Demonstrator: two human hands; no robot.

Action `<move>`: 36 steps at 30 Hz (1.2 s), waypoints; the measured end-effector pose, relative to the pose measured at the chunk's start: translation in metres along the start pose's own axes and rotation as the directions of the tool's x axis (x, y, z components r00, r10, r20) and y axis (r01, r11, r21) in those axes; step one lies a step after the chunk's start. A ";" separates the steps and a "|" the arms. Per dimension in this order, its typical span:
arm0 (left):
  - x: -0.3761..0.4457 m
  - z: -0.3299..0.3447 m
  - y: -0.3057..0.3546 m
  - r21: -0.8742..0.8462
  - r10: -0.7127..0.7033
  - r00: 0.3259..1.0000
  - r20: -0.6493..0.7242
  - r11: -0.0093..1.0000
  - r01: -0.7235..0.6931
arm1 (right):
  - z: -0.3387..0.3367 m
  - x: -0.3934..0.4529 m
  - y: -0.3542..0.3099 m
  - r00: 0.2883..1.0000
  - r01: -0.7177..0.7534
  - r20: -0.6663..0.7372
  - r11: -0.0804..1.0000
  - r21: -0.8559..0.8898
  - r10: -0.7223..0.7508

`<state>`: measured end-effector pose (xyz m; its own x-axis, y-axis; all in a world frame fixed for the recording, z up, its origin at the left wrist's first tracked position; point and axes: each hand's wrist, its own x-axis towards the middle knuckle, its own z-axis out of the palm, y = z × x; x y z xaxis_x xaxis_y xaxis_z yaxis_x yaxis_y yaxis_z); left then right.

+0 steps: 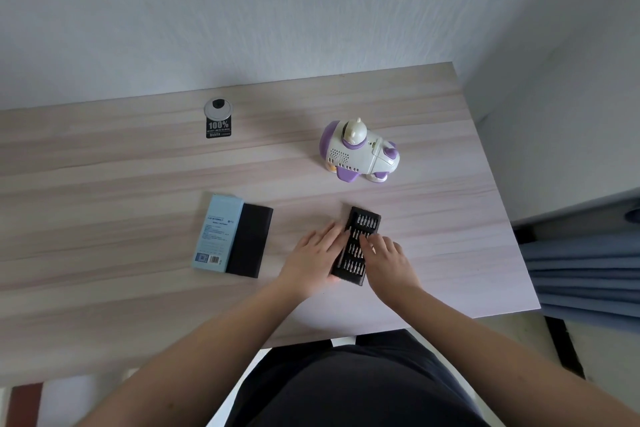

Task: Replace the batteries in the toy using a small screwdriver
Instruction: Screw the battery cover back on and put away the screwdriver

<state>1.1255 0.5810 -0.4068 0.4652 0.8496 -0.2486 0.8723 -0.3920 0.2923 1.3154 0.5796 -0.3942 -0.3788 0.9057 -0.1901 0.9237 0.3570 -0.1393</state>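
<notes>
A white and purple toy (360,152) stands upright on the wooden table (138,184), beyond both hands. Nearer me lies a black tray of screwdriver bits (363,218), its rows of metal bits showing. My left hand (311,260) rests flat against the tray's left side with straight fingers. My right hand (386,258) lies over the tray's right half, fingers bent down onto the bits; whether it pinches one is hidden. No batteries are visible.
A light blue box (216,232) and a black case (249,239) lie side by side left of the tray. A round cable grommet (218,107) with a black "100%" label (219,128) sits at the back. The table's right edge (502,191) drops beside blue fabric (588,270).
</notes>
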 end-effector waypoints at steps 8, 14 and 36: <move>-0.006 -0.007 0.003 -0.108 -0.132 0.991 0.011 0.985 0.132 | -0.013 0.023 0.035 0.926 -0.359 0.069 0.811 0.462 0.371; -0.003 -0.002 0.035 -0.071 -0.326 0.945 0.030 0.942 0.327 | -0.013 0.044 0.055 0.889 -0.456 0.251 0.685 0.568 0.384; -0.003 -0.011 0.005 -0.269 -0.355 0.931 -0.090 0.908 0.321 | -0.014 0.031 0.057 0.842 -0.522 0.248 0.608 0.598 0.479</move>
<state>1.1269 0.5803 -0.3938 0.1097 0.9615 -0.2521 0.9008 0.0111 0.4342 1.3576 0.6313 -0.3944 0.1088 0.8769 -0.4683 0.7249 -0.3923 -0.5662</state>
